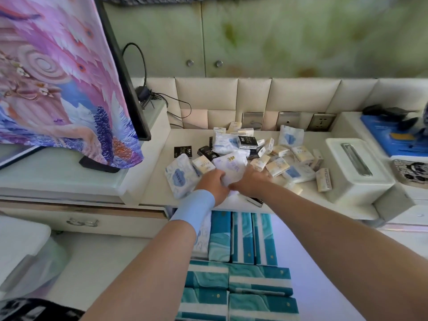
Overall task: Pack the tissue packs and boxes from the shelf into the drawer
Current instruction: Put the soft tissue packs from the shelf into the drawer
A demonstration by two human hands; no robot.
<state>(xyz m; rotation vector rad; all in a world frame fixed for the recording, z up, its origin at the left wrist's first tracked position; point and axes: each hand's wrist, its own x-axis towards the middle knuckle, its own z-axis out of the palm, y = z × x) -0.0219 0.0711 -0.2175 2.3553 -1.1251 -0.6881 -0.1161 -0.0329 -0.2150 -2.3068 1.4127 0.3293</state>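
Left hand (214,181) and right hand (251,181) in the shelf (308,198) pile (259,151)!
Left grips the white purple-print pack (229,166) at the pile's 6 o'clock edge; right touches it, grip unclear. Teal boxes (243,242) line the open drawer (291,230).

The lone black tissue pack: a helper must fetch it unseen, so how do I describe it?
Find the screen draped in pink feathered cloth; right of its lower corner runs the cream shelf with a heap of tissue packs. The black pack lies flat just left of the heap. Unlike the other black packs, it touches none.
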